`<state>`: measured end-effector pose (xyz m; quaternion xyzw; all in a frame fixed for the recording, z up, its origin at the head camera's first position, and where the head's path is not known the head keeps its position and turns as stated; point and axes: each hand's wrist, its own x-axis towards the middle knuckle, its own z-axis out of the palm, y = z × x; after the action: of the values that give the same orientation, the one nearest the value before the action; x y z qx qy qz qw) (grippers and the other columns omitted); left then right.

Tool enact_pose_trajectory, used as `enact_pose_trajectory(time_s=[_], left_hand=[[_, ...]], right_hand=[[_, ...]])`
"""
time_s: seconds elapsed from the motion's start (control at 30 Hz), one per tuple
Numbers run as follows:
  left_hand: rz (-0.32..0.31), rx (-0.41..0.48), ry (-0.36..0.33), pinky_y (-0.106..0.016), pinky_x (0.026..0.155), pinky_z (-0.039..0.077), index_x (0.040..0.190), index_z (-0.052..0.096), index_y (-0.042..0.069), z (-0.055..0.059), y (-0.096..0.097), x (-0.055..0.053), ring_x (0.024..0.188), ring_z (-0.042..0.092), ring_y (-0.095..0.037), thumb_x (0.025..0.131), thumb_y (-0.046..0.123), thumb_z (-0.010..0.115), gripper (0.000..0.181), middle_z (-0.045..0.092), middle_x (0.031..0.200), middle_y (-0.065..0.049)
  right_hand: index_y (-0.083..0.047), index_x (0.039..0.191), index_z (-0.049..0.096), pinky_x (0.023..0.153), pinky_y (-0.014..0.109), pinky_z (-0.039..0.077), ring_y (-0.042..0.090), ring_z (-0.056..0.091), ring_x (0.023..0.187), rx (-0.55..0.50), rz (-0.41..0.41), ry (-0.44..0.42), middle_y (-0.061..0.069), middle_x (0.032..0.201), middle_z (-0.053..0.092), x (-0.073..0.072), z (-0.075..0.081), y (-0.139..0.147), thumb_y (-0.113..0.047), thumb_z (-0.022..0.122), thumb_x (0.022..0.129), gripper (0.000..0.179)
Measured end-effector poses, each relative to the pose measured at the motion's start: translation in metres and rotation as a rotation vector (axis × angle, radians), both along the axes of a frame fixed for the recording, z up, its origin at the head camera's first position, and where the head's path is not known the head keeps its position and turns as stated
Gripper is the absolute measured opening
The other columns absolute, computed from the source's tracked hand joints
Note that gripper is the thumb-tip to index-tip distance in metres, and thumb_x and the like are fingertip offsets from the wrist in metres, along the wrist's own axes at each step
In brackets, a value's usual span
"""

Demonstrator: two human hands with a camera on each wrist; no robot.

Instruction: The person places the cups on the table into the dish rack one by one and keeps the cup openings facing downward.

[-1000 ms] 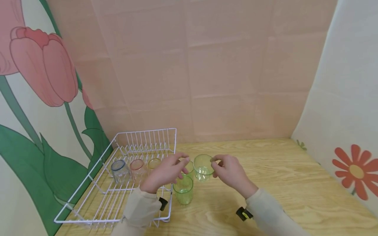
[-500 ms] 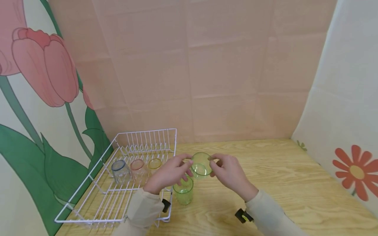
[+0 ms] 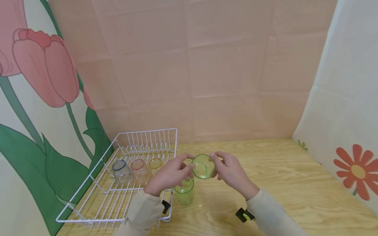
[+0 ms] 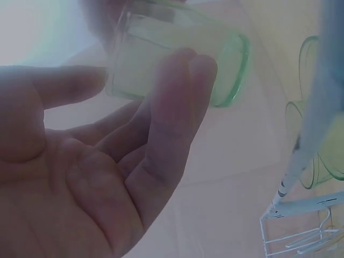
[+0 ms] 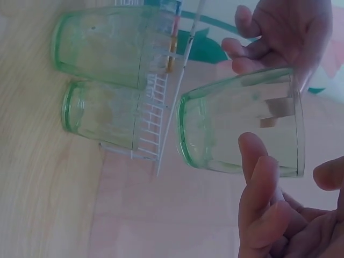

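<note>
Both hands hold a clear green drinking glass point(image 3: 203, 167) between them, upright and raised above the table. My right hand point(image 3: 231, 170) pinches its right side, thumb near the rim and fingers bent along the wall. On the other side, my left hand point(image 3: 174, 172) has its thumb at the rim and bent fingers along the glass. Below the left hand stands a second green glass point(image 3: 184, 195), partly covered by the fingers. The right wrist view shows a third green glass point(image 5: 102, 114) beside it, mostly hidden in the head view.
A white wire dish rack point(image 3: 112, 203) stands on the left of the wooden table point(image 3: 265, 190). In it, blue-rimmed point(image 3: 119, 172), pink-rimmed point(image 3: 139, 170) and yellow-rimmed point(image 3: 155, 165) glasses sit in a row. A pink cloth backdrop point(image 3: 221, 82) rises behind.
The glass in my right hand has come up and is now seen more from above. My left hand, apart from it a second ago, has reached its left side.
</note>
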<state>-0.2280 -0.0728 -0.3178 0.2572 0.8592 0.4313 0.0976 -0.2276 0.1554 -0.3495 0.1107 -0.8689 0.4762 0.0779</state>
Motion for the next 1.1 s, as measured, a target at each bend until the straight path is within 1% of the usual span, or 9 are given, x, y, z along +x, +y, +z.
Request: enact_pose_trajectory(time_s=[0.2, 0.33, 0.43, 0.57, 0.67, 0.77, 0.87, 1.0, 1.1], left_hand=[[-0.02, 0.0, 0.031, -0.042, 0.06, 0.059, 0.14, 0.051, 0.017, 0.0002, 0.0001, 0.0011, 0.076, 0.066, -0.016, 0.105, 0.025, 0.053, 0.036, 0.071, 0.087, -0.006], [-0.042, -0.014, 0.041, -0.038, 0.058, 0.057, 0.139, 0.05, 0.021, 0.0002, -0.001, 0.001, 0.069, 0.065, -0.017, 0.104, 0.023, 0.054, 0.035, 0.069, 0.085, -0.002], [-0.062, -0.018, 0.042, -0.034, 0.057, 0.056, 0.14, 0.048, 0.02, -0.0006, -0.0016, 0.0012, 0.066, 0.064, -0.017, 0.104, 0.02, 0.054, 0.036, 0.069, 0.086, -0.004], [-0.073, -0.016, 0.036, -0.032, 0.058, 0.056, 0.139, 0.048, 0.021, -0.001, -0.0019, 0.0019, 0.072, 0.065, -0.016, 0.104, 0.019, 0.055, 0.036, 0.07, 0.092, -0.009], [-0.066, -0.014, 0.028, -0.033, 0.059, 0.057, 0.138, 0.048, 0.022, -0.0007, -0.0021, 0.0018, 0.076, 0.065, -0.016, 0.104, 0.022, 0.055, 0.035, 0.07, 0.095, -0.011], [-0.048, -0.002, 0.016, -0.036, 0.06, 0.057, 0.138, 0.048, 0.018, -0.0006, -0.0021, 0.0011, 0.076, 0.066, -0.017, 0.105, 0.03, 0.053, 0.036, 0.071, 0.094, -0.011], [-0.02, 0.009, 0.007, -0.037, 0.059, 0.057, 0.137, 0.047, 0.013, -0.0002, -0.0015, -0.0001, 0.074, 0.066, -0.018, 0.106, 0.037, 0.049, 0.039, 0.07, 0.093, -0.011], [-0.004, 0.014, 0.002, -0.035, 0.058, 0.056, 0.133, 0.047, 0.007, 0.0005, -0.0009, -0.0009, 0.073, 0.066, -0.018, 0.107, 0.037, 0.046, 0.039, 0.07, 0.091, -0.012], [-0.004, 0.031, -0.01, -0.037, 0.059, 0.057, 0.13, 0.046, 0.004, 0.0002, -0.0012, -0.0012, 0.075, 0.067, -0.021, 0.107, 0.035, 0.046, 0.038, 0.068, 0.089, -0.012]], right_hand=[[-0.004, 0.114, 0.067, 0.053, 0.033, 0.049, 0.025, 0.062, 0.053, -0.038, -0.004, -0.056, 0.006, 0.064, 0.066, -0.0017, 0.0017, 0.0032, -0.049, 0.041, 0.106, 0.052], [-0.003, 0.111, 0.065, 0.052, 0.033, 0.046, 0.025, 0.062, 0.053, -0.035, -0.017, -0.109, 0.008, 0.064, 0.066, -0.0035, 0.0017, 0.0045, -0.056, 0.04, 0.104, 0.059], [-0.004, 0.107, 0.064, 0.048, 0.03, 0.042, 0.024, 0.062, 0.051, -0.021, -0.016, -0.137, 0.008, 0.063, 0.066, -0.0045, 0.0006, 0.0049, -0.058, 0.043, 0.103, 0.058], [-0.004, 0.1, 0.063, 0.046, 0.03, 0.043, 0.023, 0.061, 0.048, -0.009, 0.001, -0.145, 0.005, 0.062, 0.068, -0.0047, -0.0003, 0.0049, -0.052, 0.05, 0.102, 0.049], [-0.006, 0.098, 0.063, 0.047, 0.031, 0.044, 0.023, 0.061, 0.047, -0.006, 0.007, -0.141, 0.004, 0.062, 0.069, -0.0043, 0.0004, 0.0043, -0.053, 0.052, 0.1, 0.048], [-0.008, 0.097, 0.062, 0.05, 0.032, 0.045, 0.023, 0.061, 0.048, 0.001, 0.006, -0.137, 0.004, 0.062, 0.069, -0.0037, 0.0014, 0.0037, -0.055, 0.053, 0.099, 0.049], [-0.008, 0.097, 0.061, 0.055, 0.033, 0.048, 0.023, 0.062, 0.05, 0.009, 0.008, -0.134, 0.003, 0.064, 0.07, -0.0032, 0.0022, 0.0032, -0.052, 0.054, 0.1, 0.045], [-0.007, 0.097, 0.06, 0.056, 0.035, 0.048, 0.022, 0.062, 0.051, 0.017, 0.015, -0.133, 0.003, 0.065, 0.071, -0.0022, 0.0028, 0.0026, -0.049, 0.056, 0.1, 0.042], [-0.008, 0.097, 0.059, 0.056, 0.035, 0.047, 0.022, 0.062, 0.051, 0.023, 0.022, -0.132, 0.003, 0.066, 0.071, -0.0011, 0.0031, 0.0021, -0.049, 0.057, 0.099, 0.042]])
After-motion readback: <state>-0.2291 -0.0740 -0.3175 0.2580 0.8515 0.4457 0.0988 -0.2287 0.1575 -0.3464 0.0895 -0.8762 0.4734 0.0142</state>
